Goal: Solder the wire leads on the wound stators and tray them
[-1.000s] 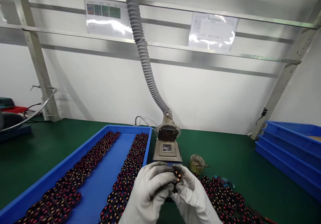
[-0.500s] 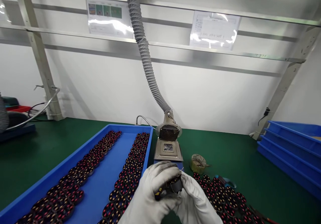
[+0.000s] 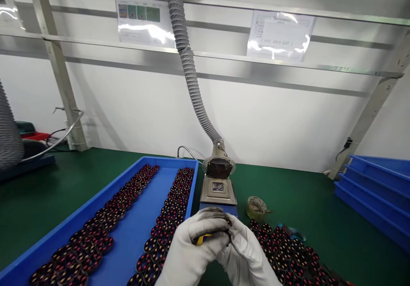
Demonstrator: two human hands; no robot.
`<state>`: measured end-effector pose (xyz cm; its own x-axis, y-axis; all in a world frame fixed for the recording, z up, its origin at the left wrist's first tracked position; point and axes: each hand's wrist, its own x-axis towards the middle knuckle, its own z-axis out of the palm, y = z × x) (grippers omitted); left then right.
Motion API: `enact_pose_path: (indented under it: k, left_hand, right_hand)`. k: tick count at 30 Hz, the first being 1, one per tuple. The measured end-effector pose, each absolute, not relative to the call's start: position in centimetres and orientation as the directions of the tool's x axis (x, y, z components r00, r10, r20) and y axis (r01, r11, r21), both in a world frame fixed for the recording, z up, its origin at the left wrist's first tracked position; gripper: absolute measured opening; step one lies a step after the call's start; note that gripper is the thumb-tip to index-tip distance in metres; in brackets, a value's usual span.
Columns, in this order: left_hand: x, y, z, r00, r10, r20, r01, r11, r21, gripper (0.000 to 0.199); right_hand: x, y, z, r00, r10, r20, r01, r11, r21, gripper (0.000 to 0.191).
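Both hands wear white gloves with blackened fingertips and meet low in the middle of the head view. My left hand [image 3: 195, 243] is closed around a small black round part with a yellow piece [image 3: 203, 239] showing between thumb and fingers. Fingers of my right hand [image 3: 245, 245] are pinched together against the same part from the other side. Most of the part is hidden by the gloves. Just beyond the hands stands a solder pot [image 3: 218, 191] with a square opening. Many dark round parts with red and tan spots [image 3: 285, 252] lie to the right.
On the left a long blue tray [image 3: 134, 226] holds rows of the same round parts. A small round tin [image 3: 255, 209] with a stick in it and a teal-handled tool [image 3: 296, 233] sit at right. Blue trays [image 3: 371, 205] are stacked far right. A grey duct [image 3: 188, 68] hangs above.
The black part, plainly seen between the hands before, is now mostly covered by the fingers, which have drawn closer together. The view has shifted slightly left.
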<state>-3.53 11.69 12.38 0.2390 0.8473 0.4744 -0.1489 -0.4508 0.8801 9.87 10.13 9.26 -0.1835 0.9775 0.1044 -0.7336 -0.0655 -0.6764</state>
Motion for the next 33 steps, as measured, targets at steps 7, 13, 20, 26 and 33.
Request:
enact_pose_path:
  k: [7, 13, 20, 26, 33]
  left_hand:
    - [-3.9, 11.5, 12.3, -0.168, 0.864, 0.475, -0.274, -0.503, 0.820, 0.014]
    - [-4.4, 12.0, 12.3, 0.369, 0.660, 0.654, 0.136, -0.735, 0.664, 0.062]
    - [-2.8, 12.2, 12.3, 0.153, 0.654, 0.741, -0.158, -0.724, 0.672, 0.009]
    - [-3.4, 12.0, 11.8, -0.135, 0.849, 0.511, -0.469, -0.509, 0.722, 0.011]
    - [-4.6, 11.6, 13.0, 0.326, 0.837, 0.441, -0.255, -0.371, 0.893, 0.017]
  right_hand:
    - [9.9, 9.1, 9.8, -0.296, 0.952, 0.080, -0.754, -0.181, -0.631, 0.033]
    - [9.7, 8.8, 10.7, -0.269, 0.954, 0.131, -0.760, -0.126, -0.637, 0.035]
    - [10.6, 10.7, 10.0, -0.281, 0.950, 0.135, -0.672, -0.094, -0.735, 0.016]
    - [9.9, 9.2, 10.1, -0.321, 0.938, 0.130, -0.668, -0.127, -0.733, 0.028]
    - [9.8, 9.3, 10.4, -0.291, 0.947, 0.135, -0.670, -0.101, -0.736, 0.034]
